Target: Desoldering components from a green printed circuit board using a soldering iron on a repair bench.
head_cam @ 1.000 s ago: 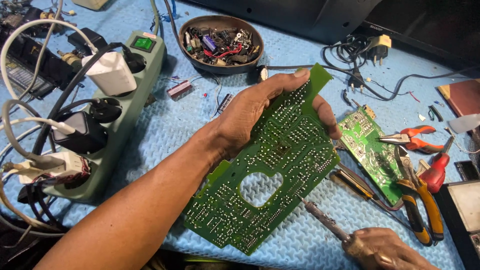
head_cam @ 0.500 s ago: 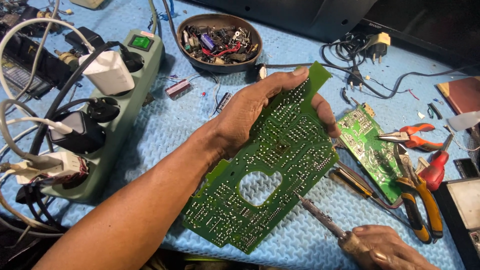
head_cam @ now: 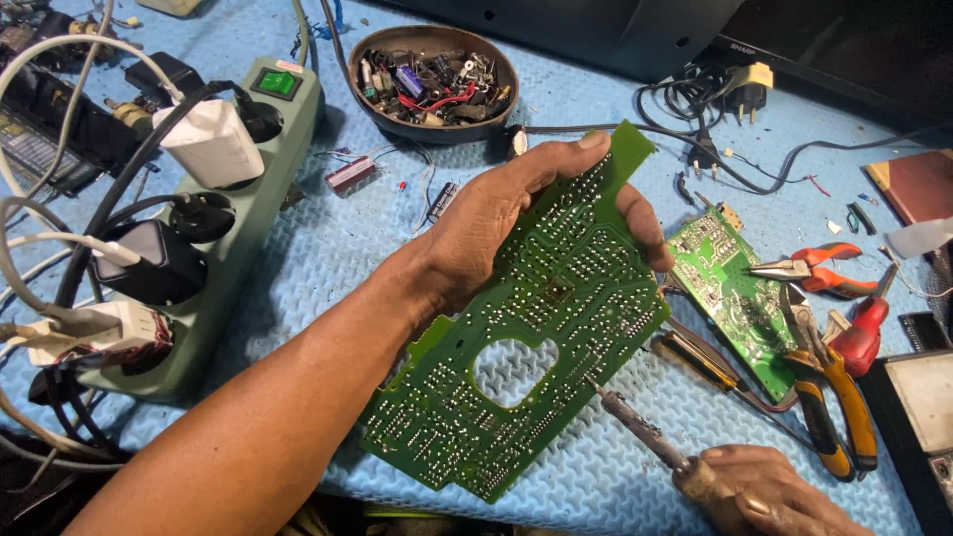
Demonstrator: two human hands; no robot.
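The left hand [head_cam: 516, 223] grips a green board [head_cam: 526, 347] by its upper edge, fingers curled over the far side, holding it tilted above the desk [head_cam: 328, 248] with the solder side up. The right hand [head_cam: 769, 486], below and right of the board, is closed around an iron [head_cam: 645, 432] whose tip touches the board's lower right edge. Just right of the left hand lies a smaller board [head_cam: 730, 293], with pliers [head_cam: 819, 268] beyond. Above the left hand sits a bowl [head_cam: 437, 84] of parts; to its left, a power strip [head_cam: 228, 228].
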